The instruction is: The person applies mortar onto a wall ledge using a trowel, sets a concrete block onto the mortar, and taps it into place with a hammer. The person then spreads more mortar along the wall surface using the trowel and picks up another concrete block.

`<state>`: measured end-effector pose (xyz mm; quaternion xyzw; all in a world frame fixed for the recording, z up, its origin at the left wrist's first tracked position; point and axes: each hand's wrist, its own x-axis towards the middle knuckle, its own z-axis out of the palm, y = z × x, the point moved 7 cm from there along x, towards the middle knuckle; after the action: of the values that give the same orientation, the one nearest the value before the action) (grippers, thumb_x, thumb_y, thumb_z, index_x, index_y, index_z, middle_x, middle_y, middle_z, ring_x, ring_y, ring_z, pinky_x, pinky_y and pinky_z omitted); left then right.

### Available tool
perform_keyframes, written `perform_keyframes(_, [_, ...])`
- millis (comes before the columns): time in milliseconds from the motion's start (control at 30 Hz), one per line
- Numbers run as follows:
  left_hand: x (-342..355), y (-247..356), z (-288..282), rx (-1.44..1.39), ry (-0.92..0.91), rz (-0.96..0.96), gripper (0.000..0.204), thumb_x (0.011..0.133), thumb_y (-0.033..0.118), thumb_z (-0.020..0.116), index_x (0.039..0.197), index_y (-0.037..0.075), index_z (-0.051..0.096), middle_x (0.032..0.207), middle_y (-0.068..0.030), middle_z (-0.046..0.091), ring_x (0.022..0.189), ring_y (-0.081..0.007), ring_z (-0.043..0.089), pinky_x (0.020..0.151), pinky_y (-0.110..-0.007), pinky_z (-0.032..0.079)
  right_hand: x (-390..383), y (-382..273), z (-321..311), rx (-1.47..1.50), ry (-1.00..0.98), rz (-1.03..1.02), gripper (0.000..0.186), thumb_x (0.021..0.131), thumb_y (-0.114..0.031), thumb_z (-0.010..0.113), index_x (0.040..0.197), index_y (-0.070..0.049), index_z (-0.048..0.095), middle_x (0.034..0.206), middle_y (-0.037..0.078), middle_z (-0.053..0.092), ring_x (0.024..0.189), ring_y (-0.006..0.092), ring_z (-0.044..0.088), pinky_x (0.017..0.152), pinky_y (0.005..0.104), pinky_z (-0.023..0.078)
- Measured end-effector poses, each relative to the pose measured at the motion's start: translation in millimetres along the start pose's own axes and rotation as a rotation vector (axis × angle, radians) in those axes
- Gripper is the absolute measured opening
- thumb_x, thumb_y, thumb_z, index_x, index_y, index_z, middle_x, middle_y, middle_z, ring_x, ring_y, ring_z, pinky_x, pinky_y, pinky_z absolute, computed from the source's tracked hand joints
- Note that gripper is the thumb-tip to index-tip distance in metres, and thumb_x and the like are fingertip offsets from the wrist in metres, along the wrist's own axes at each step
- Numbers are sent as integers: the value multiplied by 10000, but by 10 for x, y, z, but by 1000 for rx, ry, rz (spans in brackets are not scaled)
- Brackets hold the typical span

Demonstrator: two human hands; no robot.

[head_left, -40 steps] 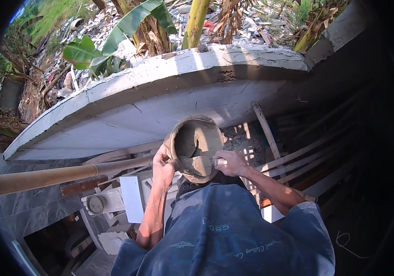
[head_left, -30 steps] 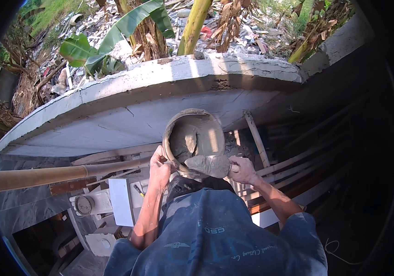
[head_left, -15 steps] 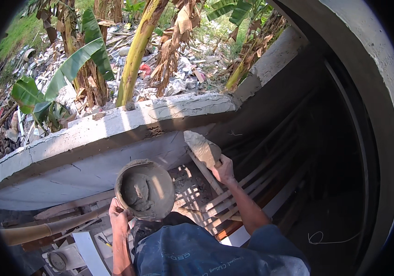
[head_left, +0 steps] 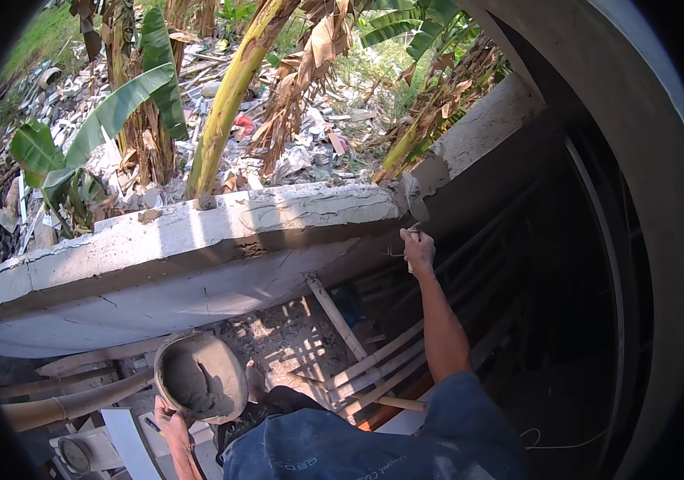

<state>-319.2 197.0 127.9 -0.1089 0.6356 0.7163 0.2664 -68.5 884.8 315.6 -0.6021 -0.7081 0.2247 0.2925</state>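
A round mortar-caked bucket (head_left: 232, 382) hangs at the lower left, tilted so that its inside shows. Wet grey mortar (head_left: 196, 389) lies in it. My left hand (head_left: 172, 426) is closed on the bucket's near left rim. Reaching forward, my right hand (head_left: 418, 250) grips the handle of a trowel (head_left: 414, 198). The blade stands against the wall's corner, where the straight ledge meets the slanting section. Fresh grey mortar (head_left: 431, 171) sits beside the blade. A cracked, plastered wall top (head_left: 302, 206) runs leftward from there.
Beyond the wall are banana plants (head_left: 226, 104) and scattered rubble (head_left: 310, 152). Bamboo poles (head_left: 62, 410) and wooden bars (head_left: 338, 316) lie below. A white board (head_left: 131, 444) and a small mortar-coated pot (head_left: 75, 454) are at lower left. A curved concrete edge (head_left: 646, 120) rises at right.
My right hand has carried the trowel forward and right to the wall corner; the mortar load on its blade no longer shows. My left hand and the bucket have dropped lower and left.
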Motion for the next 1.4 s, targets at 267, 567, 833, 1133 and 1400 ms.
perform_keyframes(267, [-37, -126, -319, -18, 143, -102, 321, 673, -130, 471, 805, 150, 387, 657, 48, 439, 476, -56, 408, 420, -213, 324, 389, -90, -6, 229, -213, 157, 296, 903, -328, 742, 804, -82, 612, 634, -26, 515, 484, 79, 516, 410, 259, 454])
perform_keyframes(567, [42, -222, -377, -30, 114, -101, 327, 658, -122, 490, 803, 154, 394, 733, 48, 461, 561, -61, 449, 468, -218, 392, 550, -254, -297, 513, -379, 407, 312, 937, -371, 706, 896, -90, 577, 637, -41, 494, 459, 59, 463, 403, 219, 409])
perform_keyframes(833, [58, -233, -287, -65, 72, -79, 331, 659, -141, 479, 788, 154, 403, 724, 50, 457, 563, -65, 435, 469, -217, 397, 239, -527, -769, 372, -122, 187, 307, 967, -358, 653, 864, -76, 590, 604, -38, 473, 437, 74, 466, 388, 251, 409])
perform_keyframes(1133, [-82, -174, -356, -70, 124, -76, 323, 670, -143, 488, 776, 145, 390, 683, 46, 433, 519, -60, 412, 449, -215, 337, -751, -734, -296, 182, -347, 22, 377, 984, -376, 604, 825, -34, 597, 562, -18, 474, 424, 73, 459, 380, 269, 363])
perform_keyframes(1400, [-31, 172, 81, 132, 5, -112, 296, 669, -140, 528, 745, 121, 409, 716, 59, 467, 600, -39, 419, 530, -212, 354, -2499, -1142, 672, -252, -872, -736, 317, 826, -235, 756, 1005, -19, 608, 849, 182, 680, 789, 378, 682, 681, 432, 538])
